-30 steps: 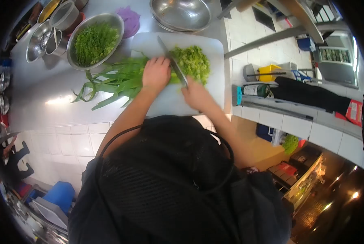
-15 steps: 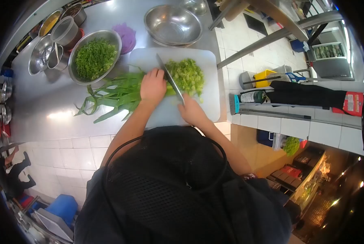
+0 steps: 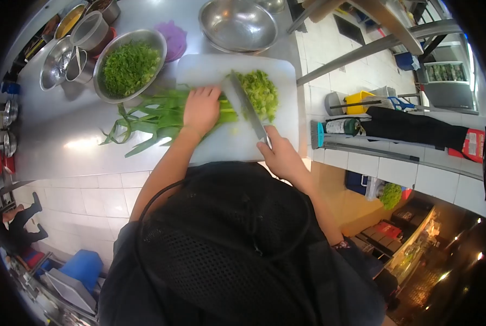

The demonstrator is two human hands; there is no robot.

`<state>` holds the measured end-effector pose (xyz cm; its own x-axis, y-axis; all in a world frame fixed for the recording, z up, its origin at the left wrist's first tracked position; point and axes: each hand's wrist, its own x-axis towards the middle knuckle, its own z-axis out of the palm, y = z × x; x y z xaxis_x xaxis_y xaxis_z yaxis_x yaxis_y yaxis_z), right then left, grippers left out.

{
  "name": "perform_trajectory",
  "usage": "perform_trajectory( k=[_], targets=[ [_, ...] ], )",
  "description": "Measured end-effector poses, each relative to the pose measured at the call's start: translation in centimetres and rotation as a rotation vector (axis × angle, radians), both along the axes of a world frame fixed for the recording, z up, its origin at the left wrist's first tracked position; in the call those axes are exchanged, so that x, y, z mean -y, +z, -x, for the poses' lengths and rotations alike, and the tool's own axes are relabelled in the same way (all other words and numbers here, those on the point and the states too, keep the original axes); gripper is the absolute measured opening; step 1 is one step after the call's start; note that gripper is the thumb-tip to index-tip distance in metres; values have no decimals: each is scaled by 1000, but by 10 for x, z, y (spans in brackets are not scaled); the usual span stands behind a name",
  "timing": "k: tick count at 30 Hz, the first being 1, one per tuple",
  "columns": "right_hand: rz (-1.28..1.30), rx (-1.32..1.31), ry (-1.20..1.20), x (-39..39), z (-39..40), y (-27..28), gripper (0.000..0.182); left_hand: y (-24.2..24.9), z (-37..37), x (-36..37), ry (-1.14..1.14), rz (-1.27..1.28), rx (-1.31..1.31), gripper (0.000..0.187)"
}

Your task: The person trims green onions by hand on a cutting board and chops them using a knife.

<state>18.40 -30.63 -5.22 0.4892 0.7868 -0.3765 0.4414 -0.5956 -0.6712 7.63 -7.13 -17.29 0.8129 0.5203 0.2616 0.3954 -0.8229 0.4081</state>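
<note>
My left hand is curled over a bunch of long green leaves, like leeks or spring onions, holding it down on the white cutting board. The leafy ends trail left past the board onto the steel table. In my right hand is the handle of a kitchen knife. Its blade points away from me, apart from the cut end of the bunch. Just right of the blade lies a heap of chopped green pieces. A few small bits lie between bunch and knife.
Left of the board, a steel bowl holds finely cut greens. Behind stand a larger steel bowl and a crumpled purple item. Pots and a plastic tub crowd the far left. A person's legs show at lower left.
The knife and my right hand have moved right, away from the bunch's cut end. My left hand still presses the bunch, its fingers slightly shifted. The view has shifted a little.
</note>
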Motion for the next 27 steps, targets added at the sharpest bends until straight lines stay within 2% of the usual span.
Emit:
perform_trajectory(
  k=[3,5,9,13,15,18,21,24,27],
  targets=[
    [57,26,137,-16,7,38,39,1,0,4,-3,-36,6,19],
    [102,77,176,-22,14,44,36,2,0,4,-4,-73,-32,27],
    [221,87,218,-20,22,46,32,-3,-1,2,8,-68,38,22],
    [144,115,161,-31,15,-42,32,0,-1,3,2,-61,29,23],
    [53,123,136,-47,2,-68,30,0,-1,1,-6,-55,1,23],
    [160,27,141,-65,-2,6,31,-3,-3,1,-10,-71,35,23],
    [148,37,158,-42,10,32,34,-3,-1,5,8,-45,21,22],
    [93,108,108,-37,18,-47,36,-3,-1,2,5,-62,39,20],
    [10,170,154,-59,2,-70,36,-1,-5,1,-7,-83,18,19]
  ],
)
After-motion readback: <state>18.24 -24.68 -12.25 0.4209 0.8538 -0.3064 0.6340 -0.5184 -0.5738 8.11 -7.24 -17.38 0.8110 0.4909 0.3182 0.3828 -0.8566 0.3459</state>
